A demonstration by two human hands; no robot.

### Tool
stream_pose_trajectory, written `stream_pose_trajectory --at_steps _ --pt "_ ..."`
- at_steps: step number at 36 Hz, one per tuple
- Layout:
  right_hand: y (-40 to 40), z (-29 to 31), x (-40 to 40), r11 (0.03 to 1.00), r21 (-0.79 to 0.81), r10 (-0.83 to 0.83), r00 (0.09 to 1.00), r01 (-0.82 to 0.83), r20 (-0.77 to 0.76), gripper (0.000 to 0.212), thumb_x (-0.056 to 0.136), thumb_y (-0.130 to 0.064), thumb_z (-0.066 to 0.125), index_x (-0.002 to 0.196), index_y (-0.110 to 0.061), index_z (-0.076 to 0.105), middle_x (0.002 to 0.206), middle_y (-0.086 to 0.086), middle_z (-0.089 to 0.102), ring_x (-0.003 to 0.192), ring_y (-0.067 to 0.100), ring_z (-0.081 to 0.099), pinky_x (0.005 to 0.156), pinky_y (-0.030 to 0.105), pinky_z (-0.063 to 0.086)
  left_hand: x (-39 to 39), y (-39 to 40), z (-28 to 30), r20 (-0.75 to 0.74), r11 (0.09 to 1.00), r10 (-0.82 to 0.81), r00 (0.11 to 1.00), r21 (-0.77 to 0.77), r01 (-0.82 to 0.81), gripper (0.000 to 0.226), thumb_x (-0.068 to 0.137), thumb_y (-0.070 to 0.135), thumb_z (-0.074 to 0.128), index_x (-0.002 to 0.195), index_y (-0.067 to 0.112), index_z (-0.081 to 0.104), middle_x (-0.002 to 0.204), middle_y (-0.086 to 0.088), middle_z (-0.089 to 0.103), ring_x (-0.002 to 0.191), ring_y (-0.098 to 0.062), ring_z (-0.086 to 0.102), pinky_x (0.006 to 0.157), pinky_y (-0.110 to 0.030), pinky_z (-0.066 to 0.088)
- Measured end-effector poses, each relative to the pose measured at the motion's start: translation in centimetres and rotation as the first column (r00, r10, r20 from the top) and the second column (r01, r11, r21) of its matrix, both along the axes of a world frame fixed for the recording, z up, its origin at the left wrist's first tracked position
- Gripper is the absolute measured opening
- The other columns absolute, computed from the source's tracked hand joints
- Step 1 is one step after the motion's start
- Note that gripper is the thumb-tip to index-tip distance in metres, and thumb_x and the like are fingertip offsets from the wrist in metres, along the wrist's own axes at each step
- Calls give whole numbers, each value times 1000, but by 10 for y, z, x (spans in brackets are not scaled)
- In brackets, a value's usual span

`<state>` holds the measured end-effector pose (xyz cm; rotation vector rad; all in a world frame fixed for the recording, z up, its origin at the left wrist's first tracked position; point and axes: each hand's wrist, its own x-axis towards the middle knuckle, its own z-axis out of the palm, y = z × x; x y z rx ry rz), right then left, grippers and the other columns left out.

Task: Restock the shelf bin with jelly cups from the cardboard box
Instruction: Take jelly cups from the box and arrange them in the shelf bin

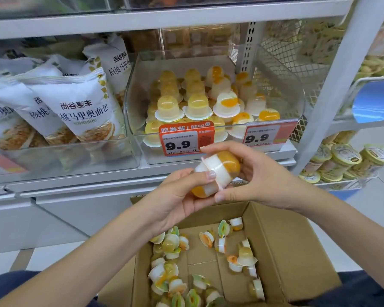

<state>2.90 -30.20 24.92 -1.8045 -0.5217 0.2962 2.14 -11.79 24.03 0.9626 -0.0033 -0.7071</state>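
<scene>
Two jelly cups (216, 173): pressed rim to rim between both hands, above cardboard box (282, 235)
Left hand (177, 196): grips lower cup
Right hand (251, 171): grips upper cup

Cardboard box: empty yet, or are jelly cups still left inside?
Not empty. The cardboard box is open, with loose jelly cups scattered along its left and right sides; bare cardboard shows in the middle.

To your left, white bread bags (75, 107) with Chinese print lean in a clear tray. Two orange price tags (226, 138) reading 9.9 hang ahead of you, and round lidded tubs (341, 160) fill a wire rack at far right.
</scene>
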Motion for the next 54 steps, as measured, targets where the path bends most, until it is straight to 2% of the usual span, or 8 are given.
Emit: stream_pose_trajectory --at_steps 8,14,20,27,36,40,44,54 --pt "2 0 -1 998 -65 -19 1000 19 6 66 56 -22 88 117 -25 63 110 -13 63 105 9 61 90 27 52 0 5 -3 29 993 -108 994 54 107 58 45 28 93 94 5 75 106 -18 69 93 -20 69 73 -26 57" --pt "-5 5 5 991 3 -132 991 132 -18 61 55 -25 88 111 -29 66 110 -12 66 101 7 63 86 25 53 10 11 7 164 948 -138 977 308 82 49 75 36 74 117 14 63 114 -7 69 106 -20 65 90 -40 54" --pt "-34 19 31 884 231 -392 914 406 -106 72 35 -50 93 101 -35 71 99 -4 70 91 16 67 77 27 55 38 30 10 549 580 -23 836 688 -436 34 74 35 76 103 23 63 94 9 69 88 -4 66 75 -18 53" --pt "-56 60 104 761 -108 -609 762 640 219 50 64 -31 86 106 -31 60 102 -4 63 88 10 62 74 23 54 51 42 -1 664 445 -194 722 715 -539 26 74 36 76 97 31 66 91 20 65 86 9 59 74 -6 45" --pt "-57 88 234 570 -566 -351 799 596 488 67 67 -28 85 127 -20 54 127 5 54 116 22 51 86 24 38 62 51 -9 697 419 -272 663 706 -571 21 75 38 73 96 39 68 87 26 66 88 11 58 72 -12 48" --pt "-61 83 267 511 -721 -220 882 468 417 69 64 -26 86 125 -21 54 121 4 53 106 22 50 82 26 38 67 56 -9 671 401 -299 678 734 -549 27 66 44 79 91 44 69 86 32 67 87 14 60 73 -15 49" --pt "-60 76 289 428 -850 -72 950 306 305 42 69 -24 83 106 -19 65 110 7 66 88 17 56 79 28 46 71 57 -8 655 414 -286 700 743 -526 26 64 42 82 87 44 71 85 40 64 83 16 61 74 -19 52" --pt "-55 78 299 315 -918 33 964 241 265 44 70 -32 82 108 -18 67 103 4 66 86 20 60 79 32 51 75 53 -10 689 454 -176 703 691 -563 19 67 28 83 77 41 73 74 31 68 72 11 65 73 -30 57"
